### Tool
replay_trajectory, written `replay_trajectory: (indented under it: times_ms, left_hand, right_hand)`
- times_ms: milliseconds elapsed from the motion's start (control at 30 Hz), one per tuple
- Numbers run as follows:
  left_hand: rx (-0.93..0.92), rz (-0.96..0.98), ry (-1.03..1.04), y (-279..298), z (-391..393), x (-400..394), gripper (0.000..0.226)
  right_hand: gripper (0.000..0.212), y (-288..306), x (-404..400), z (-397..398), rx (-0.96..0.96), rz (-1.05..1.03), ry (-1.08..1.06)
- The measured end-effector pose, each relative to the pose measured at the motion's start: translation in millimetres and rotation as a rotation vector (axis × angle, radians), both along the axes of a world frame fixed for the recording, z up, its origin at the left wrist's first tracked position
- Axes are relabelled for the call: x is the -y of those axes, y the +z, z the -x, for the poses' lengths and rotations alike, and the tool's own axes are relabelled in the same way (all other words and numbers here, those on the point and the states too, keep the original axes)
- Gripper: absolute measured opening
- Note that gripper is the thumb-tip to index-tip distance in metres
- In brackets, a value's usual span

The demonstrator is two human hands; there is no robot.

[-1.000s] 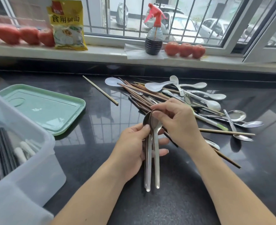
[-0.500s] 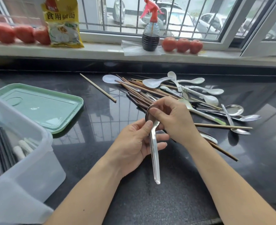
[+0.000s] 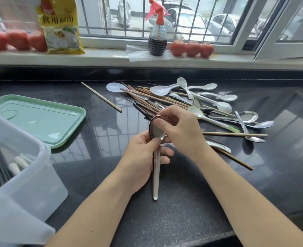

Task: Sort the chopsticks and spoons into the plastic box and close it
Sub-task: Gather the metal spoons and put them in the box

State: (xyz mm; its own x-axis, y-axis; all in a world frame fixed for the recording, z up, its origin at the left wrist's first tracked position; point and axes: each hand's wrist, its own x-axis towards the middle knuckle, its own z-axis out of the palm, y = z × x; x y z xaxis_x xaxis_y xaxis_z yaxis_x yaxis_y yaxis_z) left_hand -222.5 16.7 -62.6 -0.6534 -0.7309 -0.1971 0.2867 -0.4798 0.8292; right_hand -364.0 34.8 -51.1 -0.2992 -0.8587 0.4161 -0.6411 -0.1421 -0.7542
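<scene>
L hand (image 3: 143, 157) grips nested metal spoons (image 3: 156, 168) at handles; R hand (image 3: 181, 132) pinches bowls. Likely rigid, slick, light: hold mid-handle, keep stack aligned.

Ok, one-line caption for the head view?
Both hands hold stacked metal spoons above the counter, beside the box.

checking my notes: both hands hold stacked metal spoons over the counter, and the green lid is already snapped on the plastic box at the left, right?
Not quite. The green lid is not on the plastic box; the head view shows it lying flat on the counter beside the open box. The rest holds: the left hand and right hand hold the stacked metal spoons over the counter.
</scene>
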Motion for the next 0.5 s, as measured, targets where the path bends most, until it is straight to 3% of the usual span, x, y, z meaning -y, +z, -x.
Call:
replay_trajectory:
  times_ms: [233, 400, 500]
  left_hand:
    - [-0.016, -0.025, 0.087, 2, 1, -2, 0.030]
    - [-0.012, -0.016, 0.146, 6, 0, -2, 0.033]
    - [-0.035, -0.068, 0.193, 8, -3, 2, 0.033]
  right_hand:
    - [0.011, -1, 0, -2, 0.052, 0.095, -0.031]
    - [0.010, 2, -1, -5, -0.099, 0.195, -0.122]
    - [0.008, 9, -3, 9, -0.084, 0.237, -0.238]
